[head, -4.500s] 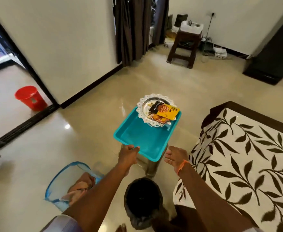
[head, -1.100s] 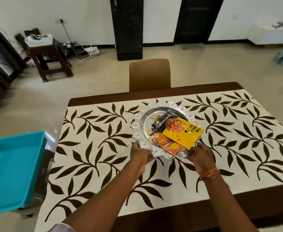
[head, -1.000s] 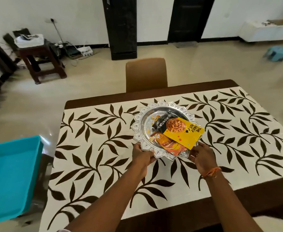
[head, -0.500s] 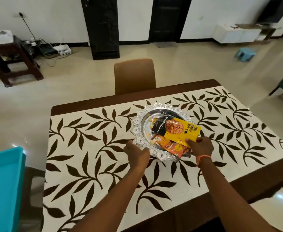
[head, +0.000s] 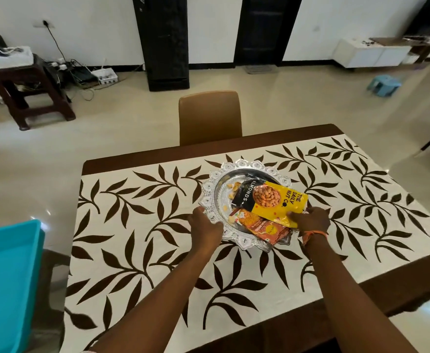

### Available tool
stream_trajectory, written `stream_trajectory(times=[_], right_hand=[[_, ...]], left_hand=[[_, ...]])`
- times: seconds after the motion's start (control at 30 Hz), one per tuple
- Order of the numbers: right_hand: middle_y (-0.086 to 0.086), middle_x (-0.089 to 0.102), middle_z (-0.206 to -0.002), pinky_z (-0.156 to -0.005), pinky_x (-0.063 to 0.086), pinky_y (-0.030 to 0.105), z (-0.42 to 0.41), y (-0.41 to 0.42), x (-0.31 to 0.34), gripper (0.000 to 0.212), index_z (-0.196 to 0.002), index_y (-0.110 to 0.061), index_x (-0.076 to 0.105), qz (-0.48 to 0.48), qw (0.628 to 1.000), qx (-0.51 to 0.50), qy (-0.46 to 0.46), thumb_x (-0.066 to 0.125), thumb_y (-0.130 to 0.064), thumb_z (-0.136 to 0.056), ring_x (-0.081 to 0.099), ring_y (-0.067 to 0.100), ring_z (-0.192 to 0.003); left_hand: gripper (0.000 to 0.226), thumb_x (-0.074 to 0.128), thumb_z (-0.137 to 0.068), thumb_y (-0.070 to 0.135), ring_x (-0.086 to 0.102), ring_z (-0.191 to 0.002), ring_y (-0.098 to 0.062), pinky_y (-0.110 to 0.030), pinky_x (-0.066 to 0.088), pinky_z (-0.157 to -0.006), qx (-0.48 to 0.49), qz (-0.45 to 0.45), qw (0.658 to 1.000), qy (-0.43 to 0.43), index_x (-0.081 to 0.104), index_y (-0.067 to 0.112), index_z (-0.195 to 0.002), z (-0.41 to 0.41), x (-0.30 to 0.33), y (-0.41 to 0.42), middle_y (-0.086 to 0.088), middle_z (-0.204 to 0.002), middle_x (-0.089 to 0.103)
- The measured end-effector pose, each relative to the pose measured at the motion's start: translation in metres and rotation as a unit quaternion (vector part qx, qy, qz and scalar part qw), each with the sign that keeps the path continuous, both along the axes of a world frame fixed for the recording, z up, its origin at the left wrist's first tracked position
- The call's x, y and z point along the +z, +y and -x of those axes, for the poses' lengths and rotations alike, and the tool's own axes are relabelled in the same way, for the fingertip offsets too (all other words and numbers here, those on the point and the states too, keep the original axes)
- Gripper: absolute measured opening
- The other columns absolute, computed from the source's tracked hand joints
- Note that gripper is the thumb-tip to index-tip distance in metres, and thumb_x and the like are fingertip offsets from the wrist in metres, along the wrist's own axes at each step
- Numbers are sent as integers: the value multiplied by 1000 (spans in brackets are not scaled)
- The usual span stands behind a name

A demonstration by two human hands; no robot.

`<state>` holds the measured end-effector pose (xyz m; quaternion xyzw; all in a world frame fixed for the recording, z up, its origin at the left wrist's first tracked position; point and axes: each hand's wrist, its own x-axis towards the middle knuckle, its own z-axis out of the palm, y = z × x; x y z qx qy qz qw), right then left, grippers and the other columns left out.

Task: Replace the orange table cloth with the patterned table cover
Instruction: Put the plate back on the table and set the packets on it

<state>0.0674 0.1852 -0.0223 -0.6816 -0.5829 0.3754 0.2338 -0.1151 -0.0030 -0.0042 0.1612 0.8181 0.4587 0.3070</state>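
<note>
Table (head: 272,138) under patterned table cover (head: 137,240), silver plate (head: 210,197) on top

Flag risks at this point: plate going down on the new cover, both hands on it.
1. The yellow almond packet overhangs the silver plate rim by the right hand; it could slide off if the plate tips.
2. Loose nuts lie in the plate and might spill onto the patterned table cover.
3. Shoving the plate with the left hand could rumple the cover.

White table cover (head: 137,250) with dark brown leaf sprays; silver plate (head: 210,200); yellow-and-black almond packet (head: 272,200); orange packet (head: 262,229); turquoise tray (head: 5,284)
</note>
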Motion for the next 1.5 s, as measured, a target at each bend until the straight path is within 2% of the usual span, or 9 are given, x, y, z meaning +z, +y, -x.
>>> stream_trajectory(times=[0.07, 0.3, 0.43, 0.63, 0.7, 0.87, 1.23, 1.33, 1.5], right_hand=[[15, 69, -84, -77, 53, 41, 1, -2, 10, 32, -95, -1, 73, -11, 999, 2, 31, 75, -16, -67, 63, 32, -78], [13, 67, -77, -68, 55, 46, 11, 19, 52, 17, -89, -8, 75, -74, 981, -8, 177, 69, -18, -78, 58, 25, -71], [11, 68, -90, -75, 55, 40, 27, 21, 102, 21, -104, -8, 72, -182, 956, 152, 173, 68, -16, -85, 65, 26, -84], [0, 62, -79, -65, 40, 9, 63, 5, 166, 19, -97, -10, 76, -364, 807, 464, 24, 75, -9, -78, 56, 11, -70], [-12, 56, -71, -61, 36, 8, 71, -2, 173, 16, -91, -11, 76, -366, 789, 491, 55, 77, -7, -76, 53, -1, -64], [-5, 65, -74, -65, 40, 7, 74, -5, 161, 13, -85, -3, 77, -329, 794, 495, 128, 79, -8, -74, 60, -3, -69], [3, 69, -78, -63, 50, 21, 75, -11, 148, 10, -86, -9, 76, -200, 812, 534, 124, 77, -8, -77, 63, 13, -71], [3, 72, -81, -64, 52, 20, 72, -17, 151, 10, -87, -17, 75, -135, 841, 509, 124, 77, -17, -78, 66, 10, -71], [8, 67, -101, -71, 47, 28, 48, -5, 104, 60, -106, -12, 66, -118, 892, 404, -164, 74, -60, -70, 60, 15, -82]], left_hand=[[66, 68, -85, 8, 52, -114, -21, -24, 42, -80, -3, 6, 1000, 15, 36, 10, -142, 0, 0, 1, -13, -143, 35], [67, 68, -83, 17, 49, -122, -28, -34, 44, -92, 19, 44, 993, 106, 37, 9, -141, 6, 2, 3, -14, -141, 41], [68, 70, -85, 20, 38, -132, -28, -34, 41, -98, -4, -5, 978, 207, 36, 15, -143, 16, 26, 13, -10, -145, 38], [93, 73, -84, 40, 18, -146, -25, -39, 27, -110, -154, -144, 919, 334, 18, 20, -155, 36, 77, 35, -8, -160, 21], [87, 73, -81, 44, 33, -141, -24, -40, 34, -109, -190, -180, 920, 291, 28, 24, -152, 41, 90, 37, -7, -153, 38], [21, 70, -86, 34, 73, -90, -17, -53, 57, -81, -197, -232, 947, 104, 75, 19, -100, 45, 91, 28, -1, -93, 77], [4, 69, -90, 19, 73, -72, -15, -27, 58, -64, -145, -268, 951, 58, 73, 19, -87, 28, 104, 21, 1, -77, 76], [14, 70, -88, 14, 70, -66, -24, -35, 56, -64, -104, -272, 956, 25, 72, 15, -74, 30, 109, 20, -8, -72, 73], [26, 70, -84, 22, 62, -60, -25, -40, 51, -59, -74, -243, 965, 58, 67, -3, -74, 46, 98, 11, -25, -74, 68]])
